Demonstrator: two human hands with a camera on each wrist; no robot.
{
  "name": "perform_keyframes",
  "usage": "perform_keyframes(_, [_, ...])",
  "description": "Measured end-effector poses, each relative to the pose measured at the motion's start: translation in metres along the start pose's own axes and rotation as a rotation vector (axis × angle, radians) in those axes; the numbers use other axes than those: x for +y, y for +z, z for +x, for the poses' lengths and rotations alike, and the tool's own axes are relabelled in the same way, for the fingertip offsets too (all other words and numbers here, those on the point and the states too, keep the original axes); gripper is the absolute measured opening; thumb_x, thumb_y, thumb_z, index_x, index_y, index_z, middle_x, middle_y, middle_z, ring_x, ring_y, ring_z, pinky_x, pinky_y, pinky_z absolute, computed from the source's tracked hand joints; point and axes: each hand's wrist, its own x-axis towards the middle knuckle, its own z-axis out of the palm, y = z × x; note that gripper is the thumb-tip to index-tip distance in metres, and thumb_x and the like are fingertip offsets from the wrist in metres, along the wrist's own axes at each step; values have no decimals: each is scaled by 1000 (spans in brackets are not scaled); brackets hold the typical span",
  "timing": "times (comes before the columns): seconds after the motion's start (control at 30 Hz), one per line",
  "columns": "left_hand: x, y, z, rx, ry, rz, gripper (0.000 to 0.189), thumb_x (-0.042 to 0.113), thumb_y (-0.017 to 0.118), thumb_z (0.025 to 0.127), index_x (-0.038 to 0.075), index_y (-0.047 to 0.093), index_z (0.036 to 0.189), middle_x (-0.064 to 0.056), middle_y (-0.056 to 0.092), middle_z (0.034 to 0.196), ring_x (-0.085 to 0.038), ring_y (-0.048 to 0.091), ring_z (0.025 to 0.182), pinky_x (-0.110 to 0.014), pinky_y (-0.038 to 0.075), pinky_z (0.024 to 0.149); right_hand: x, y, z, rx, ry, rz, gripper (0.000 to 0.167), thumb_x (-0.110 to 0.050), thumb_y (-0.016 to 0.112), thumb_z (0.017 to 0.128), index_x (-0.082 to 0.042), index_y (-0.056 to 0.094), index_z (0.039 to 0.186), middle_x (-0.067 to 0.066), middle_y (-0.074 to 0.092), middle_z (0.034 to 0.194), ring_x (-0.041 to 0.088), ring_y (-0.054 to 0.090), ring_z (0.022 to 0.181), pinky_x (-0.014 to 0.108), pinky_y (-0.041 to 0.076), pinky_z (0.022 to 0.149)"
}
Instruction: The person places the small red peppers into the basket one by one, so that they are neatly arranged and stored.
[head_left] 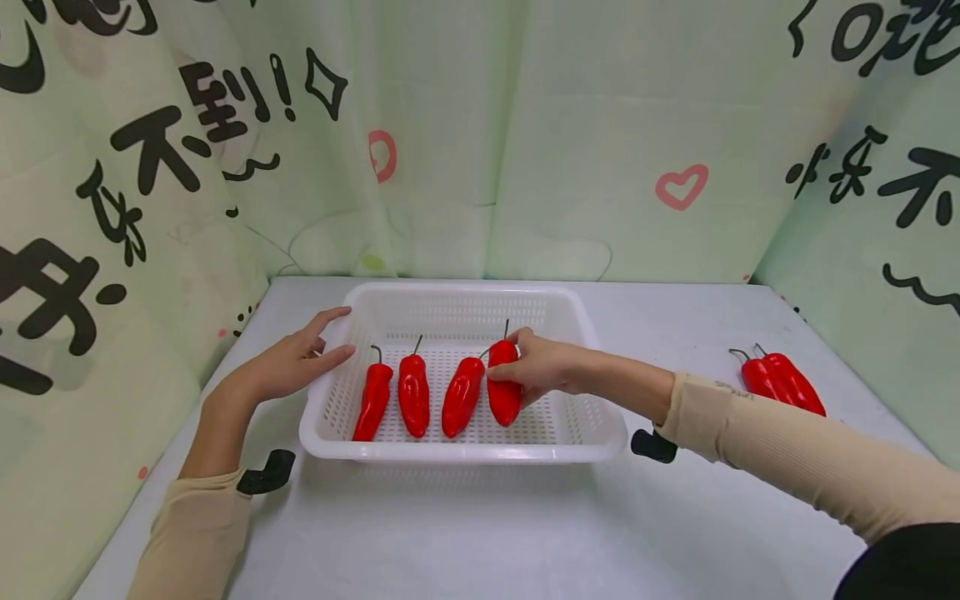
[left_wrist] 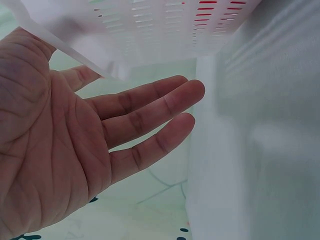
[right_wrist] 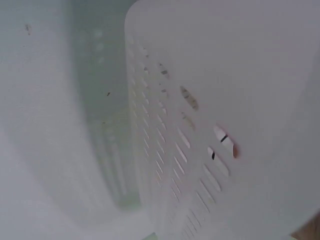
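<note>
A white slotted plastic basket (head_left: 465, 452) stands on the table. In it, three red chili peppers lie side by side: one at the left (head_left: 375, 400), one beside it (head_left: 414, 396), one near the middle (head_left: 462, 397). My right hand (head_left: 551, 365) reaches over the basket's right side and pinches a fourth red pepper (head_left: 506, 408), stem up, close beside the middle one. At the left rim, my left hand (head_left: 288, 364) rests with its fingers stretched out; the left wrist view shows the palm (left_wrist: 65, 135) beside the basket wall. The basket's wall (right_wrist: 240, 75) hides my right hand in the right wrist view.
More red peppers (head_left: 780, 383) lie together on the table to the right, partly behind my right sleeve (head_left: 810, 450). A pale green printed curtain (head_left: 600, 167) encloses the white table (head_left: 480, 533) at the back and both sides.
</note>
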Motion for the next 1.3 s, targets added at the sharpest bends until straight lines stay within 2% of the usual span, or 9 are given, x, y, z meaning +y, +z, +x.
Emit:
perform_keyframes(0.13, [0, 0, 0, 0, -4, 1, 80, 50, 55, 103, 20, 13, 164, -31, 51, 140, -46, 58, 122, -64, 53, 96, 2, 3, 6, 10, 24, -30, 59, -14, 69, 97, 0, 32, 140, 21, 55, 127, 33, 64, 110, 42, 63, 82])
perform_keyframes(0.37, [-1, -1, 1, -4, -5, -1, 81, 51, 54, 102, 21, 13, 165, -31, 51, 141, -45, 58, 122, -64, 53, 96, 3, 4, 8, -35, 81, -17, 77, -18, 68, 99, -4, 17, 155, 20, 54, 133, 27, 70, 88, 42, 58, 96])
perform_keyframes(0.6, [1, -2, 0, 2, -8, -1, 81, 50, 55, 102, 20, 13, 165, -32, 51, 141, -45, 58, 121, -63, 54, 94, 1, 4, 8, -72, 43, -42, 77, -18, 66, 99, -3, 17, 156, 20, 52, 136, 29, 71, 104, 43, 53, 104])
perform_keyframes(0.73, [1, -1, 0, -2, -9, -5, 81, 50, 55, 102, 21, 12, 165, -32, 50, 141, -46, 57, 122, -64, 53, 95, 0, 2, 5, -72, 41, -66, 78, -21, 67, 98, -5, 18, 157, 20, 51, 138, 28, 70, 107, 47, 50, 107])
perform_keyframes(0.83, [1, -1, 0, -6, -10, -11, 81, 50, 55, 102, 21, 12, 165, -32, 51, 141, -45, 58, 121, -64, 53, 94, -2, -2, 2, -69, 17, -83, 78, -24, 66, 99, -6, 18, 158, 20, 50, 139, 30, 69, 110, 49, 48, 109])
perform_keyframes(1.07, [1, 0, 1, 3, -4, -6, 80, 49, 55, 102, 21, 13, 164, -31, 52, 140, -45, 59, 120, -63, 54, 94, -12, -16, -11, -62, -98, -94, 79, -30, 62, 101, -7, 14, 159, 25, 51, 144, 39, 64, 122, 52, 48, 108])
perform_keyframes(1.3, [2, 1, 0, 0, -5, -10, 81, 50, 55, 102, 21, 12, 165, -32, 49, 142, -48, 56, 124, -64, 53, 95, -11, -30, -26, 12, -182, -138, 77, -34, 60, 102, -9, 14, 159, 22, 55, 140, 36, 67, 116, 49, 52, 104])
